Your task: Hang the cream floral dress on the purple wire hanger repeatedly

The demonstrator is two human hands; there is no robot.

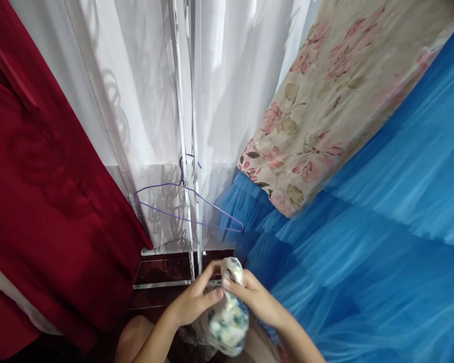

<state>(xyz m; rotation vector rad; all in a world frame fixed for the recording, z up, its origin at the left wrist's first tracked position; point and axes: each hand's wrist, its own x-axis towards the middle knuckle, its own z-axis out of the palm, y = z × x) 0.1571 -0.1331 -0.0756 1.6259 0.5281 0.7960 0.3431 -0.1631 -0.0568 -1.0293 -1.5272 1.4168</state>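
Observation:
Both hands meet low in the middle of the view on a bunched piece of patterned fabric (230, 322), white with green, yellow and dark blue blotches. My left hand (199, 297) pinches its upper left side, thumb against the cloth. From the right, my right hand (249, 292) grips the top, thumb across the front and fingers behind. The lower part of the cloth hangs below the hands and is blurred. What garment it is cannot be made out. Above the hands, a purple wire hanger (189, 219) hangs bare on a white metal rack (194, 201).
A red cloth (53, 176) hangs on the left. To the right hang a cream floral garment (302, 126) and a blue tulle skirt (382, 252). White curtains (234, 75) stand behind the rack, above a dark reddish floor (162, 269). A bare knee (134, 335) shows at the bottom.

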